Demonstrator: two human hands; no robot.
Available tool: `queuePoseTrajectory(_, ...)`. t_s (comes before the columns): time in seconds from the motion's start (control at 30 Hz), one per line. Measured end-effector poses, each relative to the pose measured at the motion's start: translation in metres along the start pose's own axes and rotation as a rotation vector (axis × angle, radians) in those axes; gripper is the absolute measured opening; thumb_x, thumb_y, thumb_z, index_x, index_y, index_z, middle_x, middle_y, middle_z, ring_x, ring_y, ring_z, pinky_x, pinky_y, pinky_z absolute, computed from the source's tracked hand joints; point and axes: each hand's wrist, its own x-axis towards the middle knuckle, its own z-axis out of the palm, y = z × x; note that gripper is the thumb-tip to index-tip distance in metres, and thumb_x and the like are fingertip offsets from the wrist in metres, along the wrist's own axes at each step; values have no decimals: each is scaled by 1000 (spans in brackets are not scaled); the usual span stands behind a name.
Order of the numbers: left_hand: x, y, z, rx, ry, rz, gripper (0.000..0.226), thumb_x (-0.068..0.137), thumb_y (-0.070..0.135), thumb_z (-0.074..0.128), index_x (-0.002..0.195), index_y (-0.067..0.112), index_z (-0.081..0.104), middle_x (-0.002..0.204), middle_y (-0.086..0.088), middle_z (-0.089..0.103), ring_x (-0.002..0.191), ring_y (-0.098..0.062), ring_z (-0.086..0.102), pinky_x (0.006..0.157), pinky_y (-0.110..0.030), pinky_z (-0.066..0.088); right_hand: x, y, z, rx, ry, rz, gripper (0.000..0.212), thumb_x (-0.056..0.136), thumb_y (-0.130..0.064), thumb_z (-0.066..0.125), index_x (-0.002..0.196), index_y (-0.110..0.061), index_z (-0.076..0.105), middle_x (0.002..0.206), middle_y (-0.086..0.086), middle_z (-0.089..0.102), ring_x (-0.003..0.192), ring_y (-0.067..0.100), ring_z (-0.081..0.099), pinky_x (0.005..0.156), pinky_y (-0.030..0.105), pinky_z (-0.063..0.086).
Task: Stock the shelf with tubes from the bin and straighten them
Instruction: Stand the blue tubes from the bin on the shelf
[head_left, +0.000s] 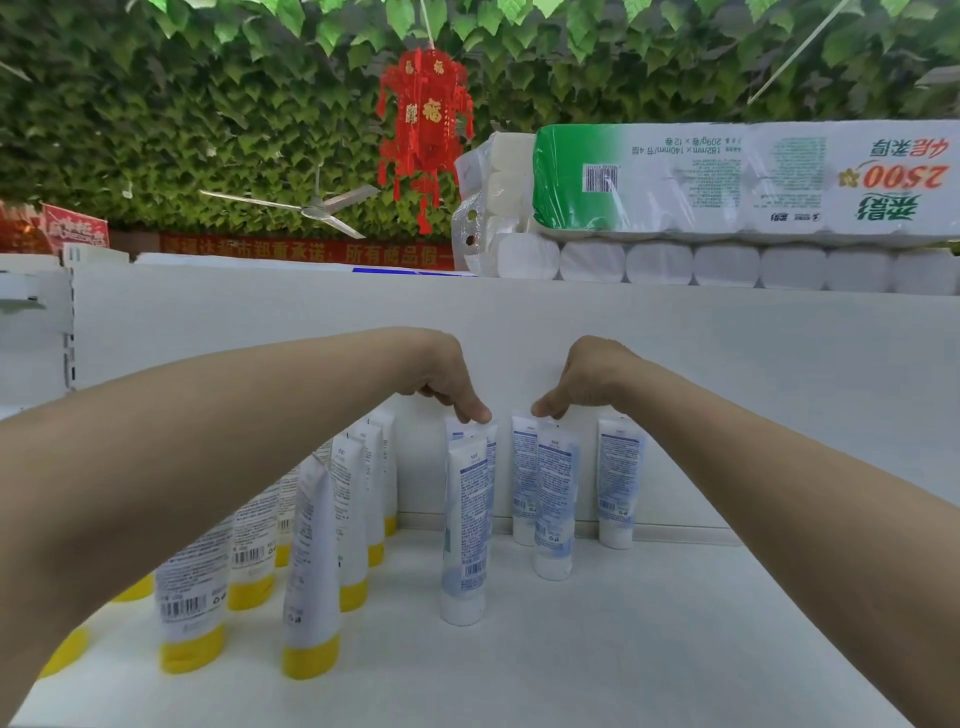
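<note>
- The white shelf (675, 649) fills my view, with toilet-paper packs (727, 182) stacked above its back panel. The bin is nowhere in sight.
- Down my left side the yellow-capped tubes (311, 571) stand cap-down in rows running back to the wall, a few leaning a touch.
- In the middle are the white-capped tubes (555, 499), five that I can count. They stand cap-down too, but staggered rather than in lines.
- Both arms are stretched to the back. My left hand (452, 379) has its fingers bunched and curled down, pinching the crimped top of the rear left tube (456, 430), which stands right behind the front tube (464, 530).
- My right hand (592, 376) mirrors it, fingertips pinched on the crimp of the rear middle tube (523, 467), close against the back wall.
- So I reckon this is the straightening step — the yellow side looks well stocked, this side less so.
- Next, as I judge it, come small twists and nudges from the crimps to square both tubes to the wall — light ones, so the tall front tube just ahead of my left fingers doesn't tip.
</note>
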Motion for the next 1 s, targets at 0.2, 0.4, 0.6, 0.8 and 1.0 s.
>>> queuePoseTrajectory(0.2,-3,5,8,34,16,23,45,75,44,80,102,10,66,126,-6,62,121,-28,54,98,-41,44,-8,-5,7,-117,-78,16,43,67,-45,87,67,-14,57,71,-2,56,81,23,58,81,32,51)
queuePoseTrajectory(0.4,-2,7,14,41,55,29,55,76,33,82,117,2,64,111,-8,64,104,-26,58,83,-34,44,-8,-7,16,-155,-30,1,53,62,-49,88,76,-16,47,85,2,56,93,29,61,84,36,53)
queuePoseTrajectory(0.6,-6,3,10,45,82,27,53,75,28,83,116,0,62,120,-11,65,111,-30,59,92,-36,47,-12,-13,15,-144,-7,-5,50,65,-45,88,72,-16,48,81,2,56,89,28,61,75,32,51)
queuePoseTrajectory(0.8,-11,-1,8,37,74,13,56,75,28,83,118,0,62,122,-11,65,114,-30,59,93,-37,46,-15,-17,16,-131,0,-17,49,65,-45,88,73,-16,50,89,4,61,91,28,63,80,34,54)
queuePoseTrajectory(1.0,-14,-2,8,50,70,5,57,74,32,83,118,1,64,121,-10,65,114,-30,59,89,-37,46,-17,-21,15,-123,0,-18,49,64,-45,89,71,-18,49,89,3,61,90,27,62,81,35,54)
